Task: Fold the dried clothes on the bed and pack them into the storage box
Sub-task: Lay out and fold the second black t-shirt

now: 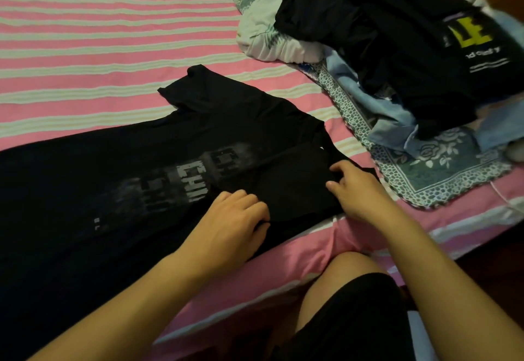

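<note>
Knee against pink-striped bed — black shirt spread.

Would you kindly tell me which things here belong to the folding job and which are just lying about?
Job:
black T-shirt, gripped by left hand and right hand
clothes pile

Lying about:
striped sheet
floral blanket
pillow

No storage box in view.

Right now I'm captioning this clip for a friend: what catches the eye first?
A black T-shirt with a faded grey print lies spread on the pink-and-white striped bedsheet. Both hands, left hand and right hand, grip its near sleeve. A pile of dark unfolded clothes sits at the upper right.
</note>
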Demonstrator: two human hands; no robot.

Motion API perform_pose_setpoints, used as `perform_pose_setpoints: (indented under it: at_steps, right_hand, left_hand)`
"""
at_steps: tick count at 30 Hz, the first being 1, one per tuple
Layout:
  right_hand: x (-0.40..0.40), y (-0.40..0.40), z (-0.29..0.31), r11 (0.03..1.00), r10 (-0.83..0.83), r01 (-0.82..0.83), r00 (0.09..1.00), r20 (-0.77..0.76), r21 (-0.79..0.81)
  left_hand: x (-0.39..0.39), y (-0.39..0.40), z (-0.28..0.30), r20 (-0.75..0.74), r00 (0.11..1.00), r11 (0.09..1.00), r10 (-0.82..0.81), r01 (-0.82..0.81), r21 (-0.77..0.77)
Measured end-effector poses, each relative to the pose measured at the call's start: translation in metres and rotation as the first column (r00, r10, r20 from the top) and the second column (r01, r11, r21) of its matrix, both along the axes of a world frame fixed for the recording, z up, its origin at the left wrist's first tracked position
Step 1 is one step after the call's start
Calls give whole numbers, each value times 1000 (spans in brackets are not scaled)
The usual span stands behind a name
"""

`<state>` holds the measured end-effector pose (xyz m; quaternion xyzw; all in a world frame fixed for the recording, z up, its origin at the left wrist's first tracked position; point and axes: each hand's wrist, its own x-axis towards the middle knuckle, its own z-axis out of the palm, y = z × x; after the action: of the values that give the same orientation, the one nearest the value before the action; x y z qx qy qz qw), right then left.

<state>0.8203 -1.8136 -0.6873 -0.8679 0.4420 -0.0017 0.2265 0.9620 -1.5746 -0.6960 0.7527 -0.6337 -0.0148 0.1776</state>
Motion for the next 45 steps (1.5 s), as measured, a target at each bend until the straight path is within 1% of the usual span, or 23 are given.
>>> perform_pose_setpoints:
  at_steps: [2,3,6,8,10,11,12,14,15,16,18,20,21,22,24,25,28,31,33,35,40,43,45]
  right_hand:
    - [-2,0,-5,1000,-6,7,995,103,-9]
    - [-3,0,-6,1000,-12,13,991,130,-9]
    - [-5,0,-11,1000,2,-1,995,96,-11]
    - [-4,3,-9,981,54,-44,997,51,-188]
    - [3,14,-4,907,183,-109,972,150,-407]
    - [10,20,-2,876,276,-180,948,160,-448]
    - [17,27,-4,849,368,-303,927,74,-434]
    - [28,41,-13,802,469,-533,842,-267,-269]
    - [34,44,-12,810,472,-568,781,-409,-149]
    - [38,43,-4,832,462,-551,747,-478,-58]
    - [62,31,19,849,456,-522,799,-393,-76]
    - [105,17,40,848,463,-487,873,-154,-210]
    - [131,7,44,848,473,-472,879,-57,-242]
    - [160,-1,45,852,473,-464,881,-23,-242]
    - [221,-15,38,851,476,-481,876,-75,-210]
    - [251,-22,32,847,479,-490,872,-104,-206]
    - [332,-45,10,819,480,-511,859,-178,-260]
    - [403,-71,-7,862,402,-430,902,-156,-269]
    - [444,-89,-14,920,322,-337,941,-105,-201]
    - [478,-100,-16,944,295,-304,952,-79,-131]
    - [524,-98,-10,907,398,-401,916,45,129]
    - [513,-104,11,889,319,-381,913,256,253]
    - [489,-105,37,853,241,-405,865,441,329]
  left_hand:
    - [-6,5,-3,-32,999,1000,11,-11,0]
    - [-10,8,-4,-5,1000,1000,12,-12,11]
    - [-18,14,-4,85,996,996,-11,4,87]
    - [-17,15,2,96,995,994,-14,3,112]
    - [-11,17,5,0,1000,983,-13,13,185]
    - [-8,18,4,-51,998,961,-35,48,272]
    - [-7,19,1,-64,995,924,-72,91,371]
    - [-7,25,-1,-84,986,849,-145,167,500]
    - [-3,28,2,-143,980,843,-141,194,501]
    - [5,30,7,-207,971,862,-121,206,463]
    - [40,33,17,-211,977,948,-39,103,303]
    - [97,43,19,-119,981,976,152,-130,176]
    - [132,50,17,-80,957,952,280,-266,154]
    - [169,57,12,-36,911,903,410,-400,159]
    - [237,70,3,55,791,763,610,-604,229]
    - [265,73,-2,79,746,710,661,-656,254]
    - [307,73,-27,140,719,670,681,-688,278]
    - [310,73,-53,194,689,653,698,-724,222]
    - [311,74,-59,181,690,659,700,-723,206]
    - [316,75,-62,175,684,660,708,-729,181]
    - [318,77,-68,182,677,655,713,-736,169]
    - [318,75,-68,185,687,664,703,-727,174]
    - [319,77,-70,189,684,660,704,-729,183]
